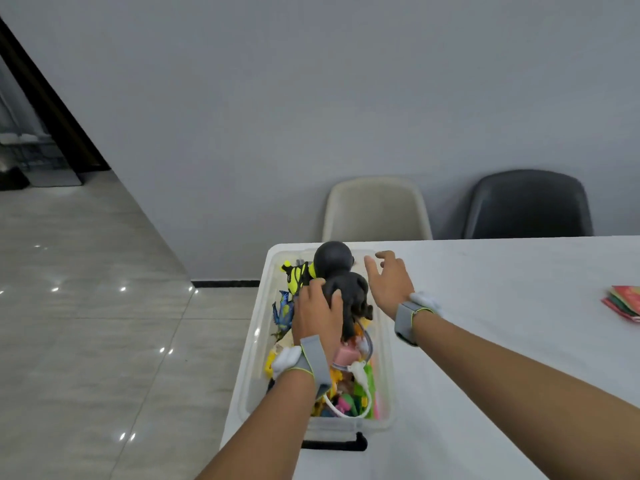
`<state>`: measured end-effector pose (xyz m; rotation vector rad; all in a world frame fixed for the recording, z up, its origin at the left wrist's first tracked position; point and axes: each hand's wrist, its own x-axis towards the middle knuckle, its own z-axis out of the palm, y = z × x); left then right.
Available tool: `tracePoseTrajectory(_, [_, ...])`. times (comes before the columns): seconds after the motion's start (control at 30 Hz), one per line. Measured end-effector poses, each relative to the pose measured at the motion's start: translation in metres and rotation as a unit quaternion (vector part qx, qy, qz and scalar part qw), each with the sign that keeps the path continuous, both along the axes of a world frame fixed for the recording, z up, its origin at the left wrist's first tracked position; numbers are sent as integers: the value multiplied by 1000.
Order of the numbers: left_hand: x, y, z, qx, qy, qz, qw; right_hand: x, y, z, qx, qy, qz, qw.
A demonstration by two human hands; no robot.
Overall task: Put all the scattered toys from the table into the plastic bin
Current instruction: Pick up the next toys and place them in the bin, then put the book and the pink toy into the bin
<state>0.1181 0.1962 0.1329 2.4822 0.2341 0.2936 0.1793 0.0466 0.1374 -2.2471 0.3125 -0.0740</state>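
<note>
A clear plastic bin (387,344) stands at the left end of the white table (502,306), filled with several colourful toys. A large black rubber toy (341,271) with a round head sticks up from the far half of the bin. My left hand (317,315) grips this black toy from the left side, fingers curled on its body. My right hand (388,278) hovers just right of the toy over the bin's far right rim, fingers spread and holding nothing. A yellow-and-black toy (298,276) and a blue toy (284,311) lie in the bin beside my left hand.
A black handle (334,444) lies at the bin's near edge. A stack of red and green cards (623,303) lies at the table's right edge. A beige chair (375,209) and a dark chair (526,204) stand behind the table. Tiled floor drops off left of the table.
</note>
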Motion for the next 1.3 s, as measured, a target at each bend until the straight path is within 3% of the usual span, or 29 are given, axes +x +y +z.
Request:
tracePoseTrajectory(0.3, [38,-129,35,-108,-19,-112,988,-39,-146,49,84,-72,-90,990])
tracePoseTrajectory(0.6, [50,-316,69,-124,-47,-217,967,-58,-331,70,82,-125,-170,974])
tracePoseTrajectory(0.9, [51,-485,39,-101,-1,-293,951,-73,-491,37,100,-96,-261,955])
tracePoseTrajectory(1.07, [55,-561,5,-75,60,-318,943,-87,-572,-24,88,-51,-300,948])
tracePoseTrajectory(1.2, [52,-599,-30,-66,122,-331,933,-111,-626,-80,-35,69,-296,952])
tracePoseTrajectory(1.3, [49,-619,-59,-30,156,-351,923,-140,-662,-120,-155,203,-297,920])
